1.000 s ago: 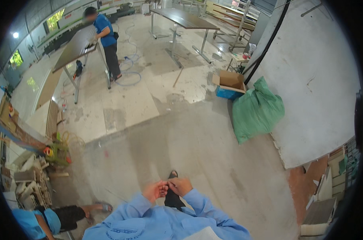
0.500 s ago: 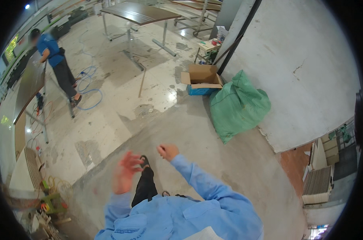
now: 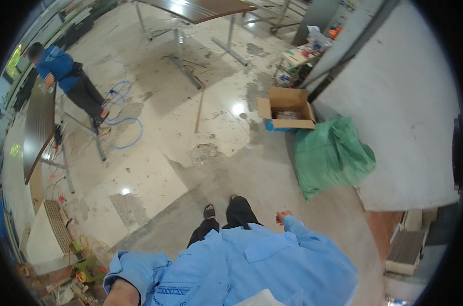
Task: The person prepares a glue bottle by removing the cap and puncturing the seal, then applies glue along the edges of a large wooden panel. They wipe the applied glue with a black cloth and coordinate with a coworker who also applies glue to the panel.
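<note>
My right hand (image 3: 283, 217) hangs beside my right thigh, partly hidden by its light blue sleeve. Its fingers look loosely bent and a little apart, and I see nothing in them. Of my left arm only the rolled blue sleeve and the bare forearm (image 3: 123, 294) show at the lower left; the hand itself is outside the picture. Nearest to my right hand, farther up on the floor, slumps a green woven sack (image 3: 333, 158). Behind it stands an open cardboard box (image 3: 287, 109) with something dark inside.
A person in a blue shirt (image 3: 63, 66) leans over a dark panel (image 3: 40, 127) on a stand at the left. Blue hose (image 3: 132, 145) loops on the floor. A brown panel table (image 3: 201, 11) stands ahead. White boards (image 3: 412, 76) rise at the right.
Both hands have come down from in front of me: the right to my side, the left out of the picture. The sack and box have shifted rightward in view, and my feet have moved.
</note>
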`<state>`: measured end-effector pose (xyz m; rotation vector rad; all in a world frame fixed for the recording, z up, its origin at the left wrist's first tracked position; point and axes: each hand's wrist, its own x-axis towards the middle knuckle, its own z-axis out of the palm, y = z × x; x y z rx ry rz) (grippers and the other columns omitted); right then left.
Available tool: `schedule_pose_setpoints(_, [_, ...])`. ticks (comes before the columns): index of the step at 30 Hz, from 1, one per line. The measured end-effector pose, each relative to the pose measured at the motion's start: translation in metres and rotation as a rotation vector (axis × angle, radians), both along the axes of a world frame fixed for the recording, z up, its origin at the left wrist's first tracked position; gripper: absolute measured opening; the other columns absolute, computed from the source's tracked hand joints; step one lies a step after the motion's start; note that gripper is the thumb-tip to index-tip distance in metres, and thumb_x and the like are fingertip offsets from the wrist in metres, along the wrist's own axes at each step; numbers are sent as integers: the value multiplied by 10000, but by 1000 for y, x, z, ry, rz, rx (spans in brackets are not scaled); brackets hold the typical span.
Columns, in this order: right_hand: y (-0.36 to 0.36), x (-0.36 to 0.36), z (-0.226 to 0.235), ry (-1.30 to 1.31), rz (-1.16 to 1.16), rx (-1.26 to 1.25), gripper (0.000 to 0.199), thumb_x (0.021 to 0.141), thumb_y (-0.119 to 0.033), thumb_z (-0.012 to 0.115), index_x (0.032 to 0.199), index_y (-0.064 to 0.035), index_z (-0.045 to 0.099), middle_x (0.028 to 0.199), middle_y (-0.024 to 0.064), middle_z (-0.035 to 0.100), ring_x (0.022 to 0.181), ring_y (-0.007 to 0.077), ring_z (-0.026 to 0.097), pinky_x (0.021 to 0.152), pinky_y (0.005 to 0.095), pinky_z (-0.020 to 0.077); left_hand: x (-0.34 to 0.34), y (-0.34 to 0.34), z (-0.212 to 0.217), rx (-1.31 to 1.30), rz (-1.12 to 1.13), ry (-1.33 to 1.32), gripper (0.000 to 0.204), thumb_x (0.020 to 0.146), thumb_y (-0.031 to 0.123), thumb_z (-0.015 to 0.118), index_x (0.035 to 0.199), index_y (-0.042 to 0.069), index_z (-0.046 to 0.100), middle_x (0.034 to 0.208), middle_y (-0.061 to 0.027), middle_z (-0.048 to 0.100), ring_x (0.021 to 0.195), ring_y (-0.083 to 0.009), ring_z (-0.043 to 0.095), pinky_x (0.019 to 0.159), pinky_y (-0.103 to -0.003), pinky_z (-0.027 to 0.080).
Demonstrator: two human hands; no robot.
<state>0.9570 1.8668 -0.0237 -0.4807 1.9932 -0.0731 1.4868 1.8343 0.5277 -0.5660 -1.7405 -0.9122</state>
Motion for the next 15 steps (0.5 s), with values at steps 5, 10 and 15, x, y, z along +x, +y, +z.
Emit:
schedule_pose_setpoints(5, [-142,32,-38,-92,942,79,349,980,-365,566,839,-92,732,769,80,741,691,235,727,616,409,572,-36,-20,-5,-96,451,158,472,964,212,580,1421,95,551,1372,-57,600,985,-201,673,737,-409,597])
schedule_pose_setpoints(10, [-312,114,-20,-195,703,-269,321,941,-339,616,814,-65,725,700,51,702,600,162,662,560,314,539,-71,-69,4,-177,643,263,584,925,271,651,1479,153,510,1411,10,585,877,-183,688,618,-387,620])
schedule_pose_setpoints(15, [-402,180,52,-475,537,-496,297,945,-328,631,915,-46,720,796,61,722,700,137,689,593,308,550,-99,-134,15,-198,551,293,340,901,250,665,1231,172,679,1178,32,670,763,-189,693,577,-411,570])
